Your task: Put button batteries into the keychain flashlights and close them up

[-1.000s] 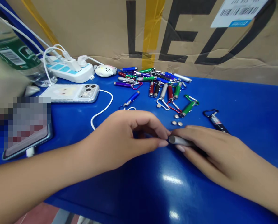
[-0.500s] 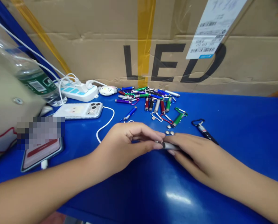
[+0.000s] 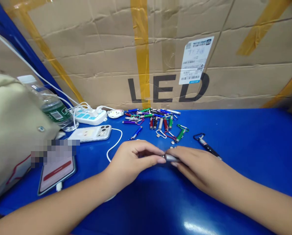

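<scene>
Head view shows both forearms resting low on the blue table [image 3: 246, 143], hands meeting at centre: the right hand [image 3: 197, 166] grips a silver keychain flashlight [image 3: 171, 158], while the left hand [image 3: 132, 160] pinches its near end with curled fingers.

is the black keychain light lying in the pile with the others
No, the black keychain light lies alone on the blue table, apart to the right of the pile of keychain lights.
</scene>
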